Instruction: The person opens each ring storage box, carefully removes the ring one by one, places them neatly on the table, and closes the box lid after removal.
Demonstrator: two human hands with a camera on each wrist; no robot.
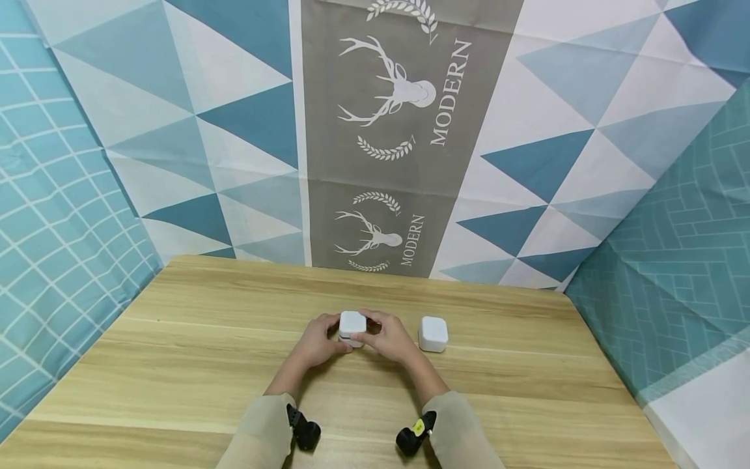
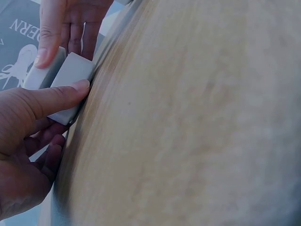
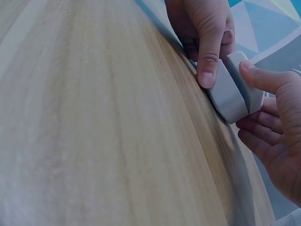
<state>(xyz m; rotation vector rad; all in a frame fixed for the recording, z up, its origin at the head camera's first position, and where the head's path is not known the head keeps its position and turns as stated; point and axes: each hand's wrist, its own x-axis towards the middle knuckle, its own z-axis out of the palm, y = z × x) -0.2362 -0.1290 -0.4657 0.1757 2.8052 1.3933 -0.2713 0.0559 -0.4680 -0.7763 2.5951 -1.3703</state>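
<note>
A small white box (image 1: 353, 322) with rounded corners stands on the wooden table between both hands. It is in two parts, a lid (image 3: 254, 96) above a base (image 3: 226, 94), with a dark slit between them. My left hand (image 1: 319, 341) grips the base from the left, its thumb flat along the near side. From the right, my right hand (image 1: 389, 336) pinches the lid between thumb and fingers. In the left wrist view the slit looks wider at one end, so the lid sits slightly tilted over the base (image 2: 75, 70).
A second white box (image 1: 433, 334) of similar shape stands shut on the table (image 1: 515, 391), just right of the right hand. A patterned cloth wall (image 1: 375, 130) rises behind the table's back edge, with blue tiled sheets (image 1: 53, 195) at the side.
</note>
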